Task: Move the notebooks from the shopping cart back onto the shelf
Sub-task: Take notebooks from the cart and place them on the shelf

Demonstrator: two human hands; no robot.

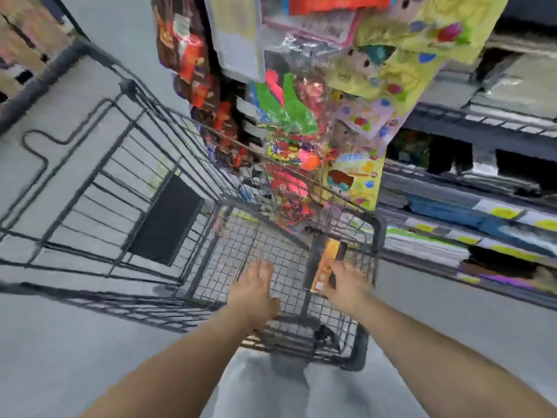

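Right hand (346,282) grips an orange notebook (325,267) upright in the shopping cart (378,236), left hand (256,288) open beside; best lift clear of the wire before swinging right to the shelf (452,233).

Motion blur smears the shelf (470,212) stock; both forearms leave the bottom edge.

The shopping cart (375,236) stands open at the top, its wire floor mostly bare, leaving room to reach in. Hanging packets (289,164) crowd over its far rim. To the right, the shelf (470,236) sits packed with stacked goods beyond a strip of bare floor (452,312).
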